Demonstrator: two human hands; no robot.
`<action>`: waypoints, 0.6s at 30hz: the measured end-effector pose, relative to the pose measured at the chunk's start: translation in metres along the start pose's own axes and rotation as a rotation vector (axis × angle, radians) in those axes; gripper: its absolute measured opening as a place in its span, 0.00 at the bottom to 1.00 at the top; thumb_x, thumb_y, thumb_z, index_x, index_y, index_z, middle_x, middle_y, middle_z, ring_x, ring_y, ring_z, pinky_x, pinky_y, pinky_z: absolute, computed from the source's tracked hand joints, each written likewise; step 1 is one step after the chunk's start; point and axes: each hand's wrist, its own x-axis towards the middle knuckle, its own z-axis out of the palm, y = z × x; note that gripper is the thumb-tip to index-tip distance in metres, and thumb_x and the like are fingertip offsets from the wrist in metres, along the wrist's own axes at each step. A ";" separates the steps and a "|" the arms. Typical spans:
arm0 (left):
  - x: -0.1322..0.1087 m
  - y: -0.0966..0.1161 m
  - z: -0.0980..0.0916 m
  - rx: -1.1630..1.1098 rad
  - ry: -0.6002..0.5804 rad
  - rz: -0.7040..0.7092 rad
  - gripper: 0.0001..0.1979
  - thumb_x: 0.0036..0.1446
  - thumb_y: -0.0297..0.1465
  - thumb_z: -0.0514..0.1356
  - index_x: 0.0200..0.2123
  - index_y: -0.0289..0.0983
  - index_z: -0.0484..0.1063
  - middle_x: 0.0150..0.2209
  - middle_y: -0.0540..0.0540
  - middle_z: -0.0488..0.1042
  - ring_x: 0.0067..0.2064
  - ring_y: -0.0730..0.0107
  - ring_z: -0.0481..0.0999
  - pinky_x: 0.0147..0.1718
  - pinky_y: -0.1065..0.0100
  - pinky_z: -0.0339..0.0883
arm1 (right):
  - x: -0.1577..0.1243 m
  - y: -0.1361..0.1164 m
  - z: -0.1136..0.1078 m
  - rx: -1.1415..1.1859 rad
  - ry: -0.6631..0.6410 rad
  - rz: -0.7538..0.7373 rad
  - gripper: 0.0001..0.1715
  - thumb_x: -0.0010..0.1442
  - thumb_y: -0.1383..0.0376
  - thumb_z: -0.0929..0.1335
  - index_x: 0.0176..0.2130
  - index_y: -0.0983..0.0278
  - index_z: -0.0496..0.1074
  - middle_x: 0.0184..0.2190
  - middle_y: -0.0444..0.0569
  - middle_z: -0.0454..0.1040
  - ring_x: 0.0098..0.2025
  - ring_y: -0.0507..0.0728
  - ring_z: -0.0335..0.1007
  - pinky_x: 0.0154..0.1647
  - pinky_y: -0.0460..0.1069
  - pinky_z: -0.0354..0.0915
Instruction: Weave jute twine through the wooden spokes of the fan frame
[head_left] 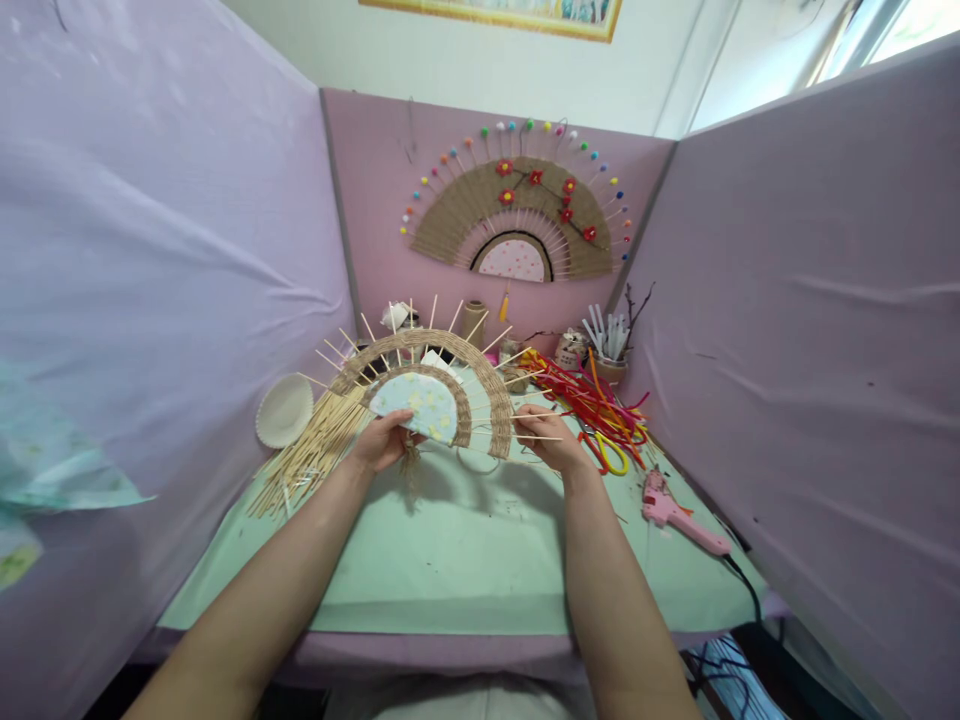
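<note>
A half-round woven fan (pixel 501 412) is held up above the green tabletop, tilted toward me. Thin wooden sticks radiate through its twine bands, and pale flowered fabric (pixel 420 400) covers the half-disc at its centre. My left hand (pixel 388 438) grips the lower edge of that half-disc, thumb on the fabric. At the fan's right end, my right hand (pixel 546 436) has its fingers closed around the outer sticks and twine edge. Loose twine ends (pixel 409 468) dangle below my left hand.
Bundled wooden sticks (pixel 307 450) and a white bowl (pixel 285 411) lie left. Right are colourful pipe cleaners (pixel 581 390), yellow-handled scissors (pixel 616 455), a pink glue gun (pixel 679 515) with cord, and a pot of glue sticks (pixel 609 335). A finished fan (pixel 450 225) hangs behind.
</note>
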 end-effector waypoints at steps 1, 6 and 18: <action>0.000 0.001 0.000 -0.003 0.010 0.004 0.27 0.49 0.19 0.59 0.55 0.34 0.67 0.33 0.45 0.80 0.29 0.66 0.78 0.25 0.71 0.72 | 0.001 0.000 0.000 0.014 0.005 -0.012 0.15 0.47 0.56 0.74 0.27 0.65 0.71 0.17 0.38 0.56 0.19 0.46 0.47 0.21 0.44 0.44; 0.000 0.004 0.000 0.010 0.051 0.017 0.25 0.50 0.20 0.59 0.53 0.33 0.67 0.33 0.45 0.80 0.30 0.67 0.79 0.26 0.71 0.73 | 0.002 -0.001 -0.003 0.028 0.040 -0.018 0.18 0.46 0.56 0.75 0.33 0.66 0.75 0.17 0.37 0.53 0.19 0.45 0.45 0.20 0.45 0.42; -0.001 0.007 0.004 0.001 0.065 0.044 0.22 0.49 0.20 0.59 0.50 0.34 0.69 0.32 0.46 0.80 0.29 0.67 0.79 0.24 0.71 0.74 | -0.003 -0.004 -0.012 0.085 0.086 -0.056 0.17 0.46 0.58 0.75 0.34 0.65 0.75 0.19 0.38 0.55 0.20 0.46 0.47 0.21 0.45 0.46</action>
